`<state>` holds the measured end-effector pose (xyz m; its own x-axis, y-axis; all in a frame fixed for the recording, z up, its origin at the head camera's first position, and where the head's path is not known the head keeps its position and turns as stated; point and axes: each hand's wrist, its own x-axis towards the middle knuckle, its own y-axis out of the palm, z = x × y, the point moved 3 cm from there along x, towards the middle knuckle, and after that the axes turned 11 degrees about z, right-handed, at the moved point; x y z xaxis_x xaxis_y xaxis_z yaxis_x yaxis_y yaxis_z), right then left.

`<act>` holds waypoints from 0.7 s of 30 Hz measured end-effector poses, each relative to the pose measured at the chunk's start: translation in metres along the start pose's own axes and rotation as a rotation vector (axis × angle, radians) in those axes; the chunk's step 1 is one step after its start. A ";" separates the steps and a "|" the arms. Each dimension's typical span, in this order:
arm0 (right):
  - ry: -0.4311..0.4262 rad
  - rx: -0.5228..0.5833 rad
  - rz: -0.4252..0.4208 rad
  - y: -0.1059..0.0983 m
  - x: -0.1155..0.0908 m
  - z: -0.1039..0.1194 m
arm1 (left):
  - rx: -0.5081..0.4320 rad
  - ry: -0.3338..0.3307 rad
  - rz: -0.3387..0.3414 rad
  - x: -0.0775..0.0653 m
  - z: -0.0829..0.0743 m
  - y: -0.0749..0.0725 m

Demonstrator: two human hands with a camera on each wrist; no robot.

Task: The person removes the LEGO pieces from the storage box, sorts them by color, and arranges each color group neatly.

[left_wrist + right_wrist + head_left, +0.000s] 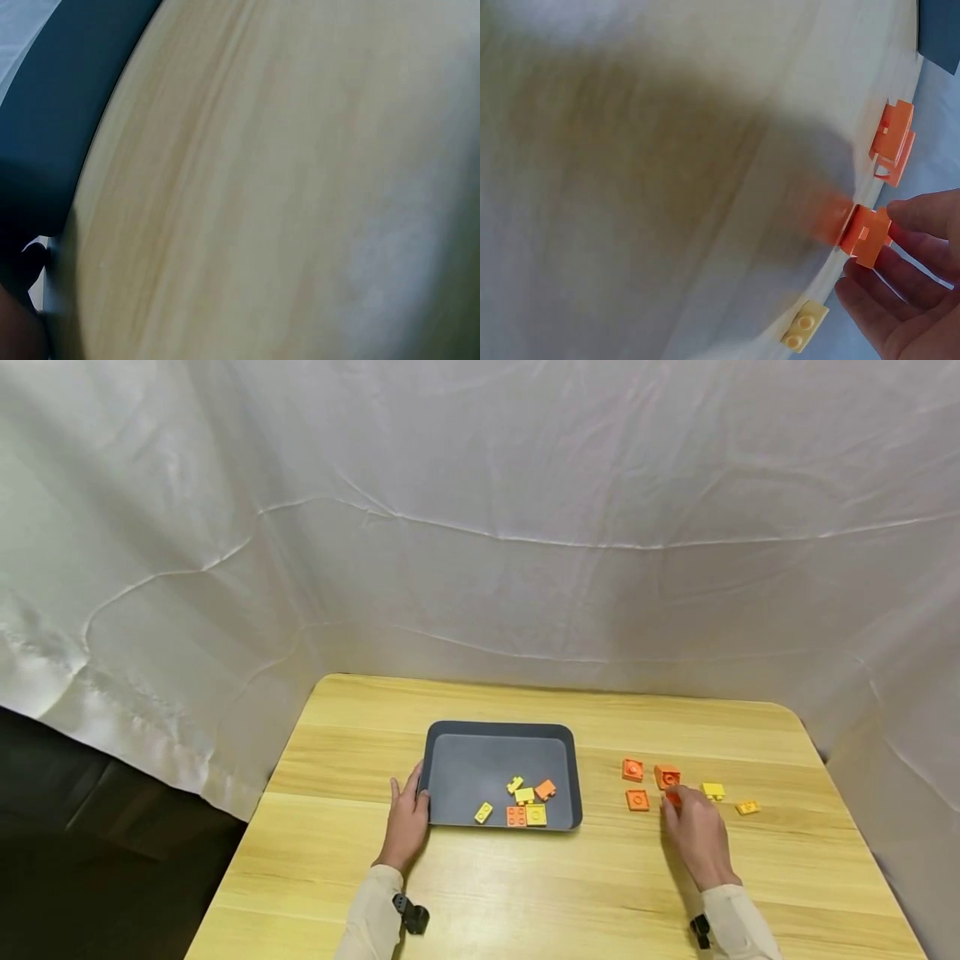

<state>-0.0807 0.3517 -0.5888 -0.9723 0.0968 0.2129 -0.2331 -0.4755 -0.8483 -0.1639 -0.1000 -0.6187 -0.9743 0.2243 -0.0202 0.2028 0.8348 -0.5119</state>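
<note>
My left hand [405, 827] rests against the left side of a dark grey tray [480, 760], its thumb at the rim near the front corner and its fingers extended. Inside the tray lie several yellow and orange toy bricks, among them a flat orange brick [516, 816] and a yellow one [536, 814]. To the right of the tray, my right hand [701, 839] pinches an orange toy brick [866, 236] between thumb and fingers, low over the table. The left wrist view catches mostly tabletop and the tray's outer wall [52, 112].
Around the right hand lie orange bricks [632, 769], another orange brick [637, 800] and a taller orange brick [667, 776]. A yellow brick [712, 791] and a thin yellow brick [747, 807] sit farther right. Pale curtains [525, 593] hang behind the wooden table [540, 893].
</note>
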 end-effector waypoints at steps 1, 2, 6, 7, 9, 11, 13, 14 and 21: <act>0.006 0.000 0.007 0.001 0.000 -0.001 | 0.000 -0.002 0.002 0.000 0.000 0.000; 0.010 0.000 0.014 0.001 -0.001 -0.001 | 0.000 -0.004 0.003 0.000 0.000 0.000; 0.006 -0.004 0.023 0.002 -0.001 0.000 | -0.003 -0.004 0.002 -0.001 0.000 0.000; 0.004 -0.005 0.023 0.002 -0.002 0.000 | -0.004 -0.005 0.003 -0.001 0.000 0.000; 0.004 -0.010 0.026 0.003 -0.002 0.000 | -0.005 -0.004 0.002 -0.001 -0.001 0.000; 0.010 -0.018 0.030 0.003 -0.003 0.000 | -0.005 -0.009 0.004 -0.001 -0.001 0.000; 0.017 -0.024 0.035 0.004 -0.003 -0.001 | -0.003 -0.012 0.006 -0.001 -0.002 0.000; 0.021 -0.028 0.037 0.004 -0.003 -0.001 | -0.002 -0.014 0.006 -0.001 -0.002 0.000; 0.032 -0.034 0.047 0.003 -0.004 -0.002 | 0.005 -0.009 0.004 0.000 -0.003 -0.001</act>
<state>-0.0777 0.3514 -0.5930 -0.9822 0.1029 0.1572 -0.1869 -0.4501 -0.8732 -0.1633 -0.0990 -0.6157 -0.9744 0.2229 -0.0294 0.2058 0.8317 -0.5157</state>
